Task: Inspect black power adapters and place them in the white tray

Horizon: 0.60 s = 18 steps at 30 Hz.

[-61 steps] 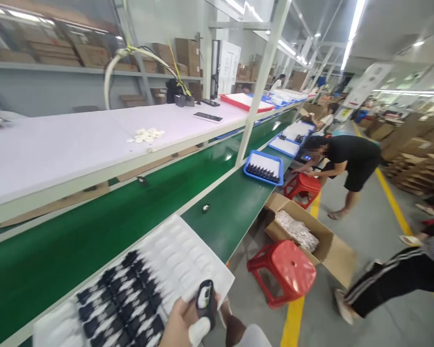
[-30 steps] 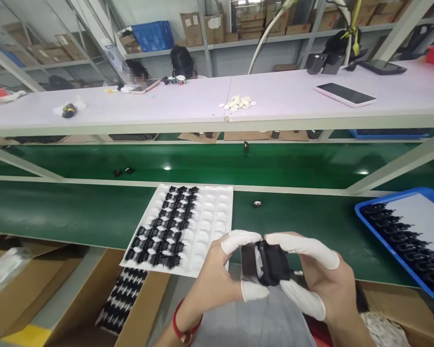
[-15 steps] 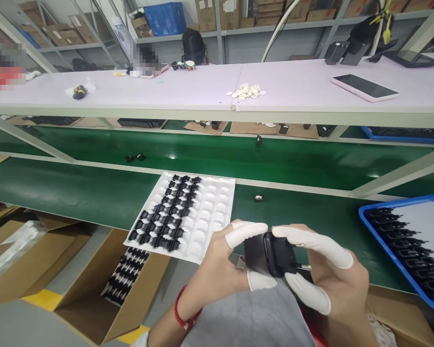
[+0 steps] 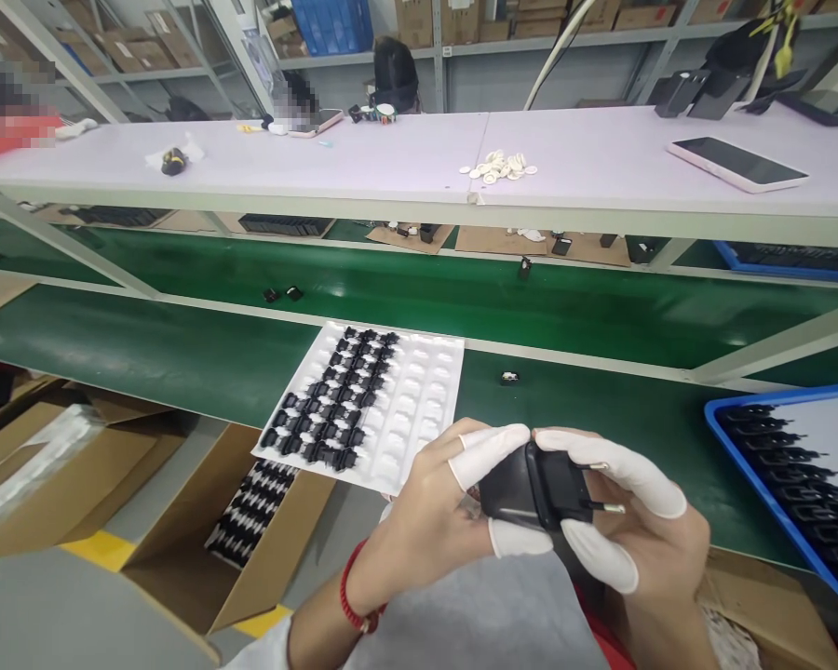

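Both hands grip a black plug-in power adapter [image 4: 513,489] with two metal pins pointing right. My left hand [image 4: 437,502], with white finger cots on thumb and forefinger, pinches the smooth body. Opposite it, my right hand [image 4: 642,516], also in finger cots, closes on the pin end. A seam or ridge runs round the adapter between the two grips. Just beyond my left hand lies a white blister tray [image 4: 409,409], its left columns filled with black plug parts [image 4: 335,400] and its right columns showing bare pockets. A small part [image 4: 509,378] rests on the green bench.
A blue tray [image 4: 716,423] with rows of black plug parts stands at right. Open cardboard boxes [image 4: 174,549] sit below left. Above the green conveyor belt [image 4: 391,288], a shelf [image 4: 391,154] carries a phone [image 4: 736,163] and a pile of finger cots [image 4: 501,167].
The camera view has shifted slightly, moving the surroundings. Both hands keep hold of the adapter, which appears a little farther right and slightly turned.
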{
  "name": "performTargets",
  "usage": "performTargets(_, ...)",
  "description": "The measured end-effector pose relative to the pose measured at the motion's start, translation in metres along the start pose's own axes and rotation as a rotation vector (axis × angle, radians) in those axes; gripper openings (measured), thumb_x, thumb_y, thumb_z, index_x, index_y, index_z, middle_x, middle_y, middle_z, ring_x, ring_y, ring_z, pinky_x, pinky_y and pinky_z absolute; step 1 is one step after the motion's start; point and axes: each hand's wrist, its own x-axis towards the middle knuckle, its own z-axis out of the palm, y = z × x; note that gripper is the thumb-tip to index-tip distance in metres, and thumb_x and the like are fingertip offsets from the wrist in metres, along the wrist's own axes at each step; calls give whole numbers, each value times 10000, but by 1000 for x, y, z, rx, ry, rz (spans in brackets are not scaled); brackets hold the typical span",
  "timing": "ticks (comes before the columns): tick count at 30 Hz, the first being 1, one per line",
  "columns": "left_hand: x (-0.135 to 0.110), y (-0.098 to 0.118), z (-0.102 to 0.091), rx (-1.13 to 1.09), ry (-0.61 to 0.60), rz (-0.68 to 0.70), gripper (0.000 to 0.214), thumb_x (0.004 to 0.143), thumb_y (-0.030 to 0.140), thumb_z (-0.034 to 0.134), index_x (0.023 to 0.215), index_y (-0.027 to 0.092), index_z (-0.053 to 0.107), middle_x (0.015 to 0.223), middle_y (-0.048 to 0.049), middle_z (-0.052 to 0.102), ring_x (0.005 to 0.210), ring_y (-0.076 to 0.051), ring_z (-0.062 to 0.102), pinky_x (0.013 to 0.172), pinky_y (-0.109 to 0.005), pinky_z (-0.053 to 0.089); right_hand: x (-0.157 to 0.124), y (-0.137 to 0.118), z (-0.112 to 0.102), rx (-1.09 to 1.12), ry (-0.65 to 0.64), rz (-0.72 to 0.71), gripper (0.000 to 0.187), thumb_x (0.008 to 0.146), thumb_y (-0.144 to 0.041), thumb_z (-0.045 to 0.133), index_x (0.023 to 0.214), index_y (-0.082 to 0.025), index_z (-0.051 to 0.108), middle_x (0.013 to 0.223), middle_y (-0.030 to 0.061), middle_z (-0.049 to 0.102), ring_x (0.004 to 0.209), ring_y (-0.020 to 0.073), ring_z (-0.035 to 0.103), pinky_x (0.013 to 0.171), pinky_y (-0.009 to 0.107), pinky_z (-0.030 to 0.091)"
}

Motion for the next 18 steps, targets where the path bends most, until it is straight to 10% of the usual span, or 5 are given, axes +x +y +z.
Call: performTargets(18,-6,4,1,-143,19,-193,598,739,404,808,1293,294,612,1036,-50,734,903,-233,677,761,-327,563,-8,32,36,247,111,-31,357,922,-372,645,1270,-302,609,1144,65,677,1140,255,656,928,418,594)
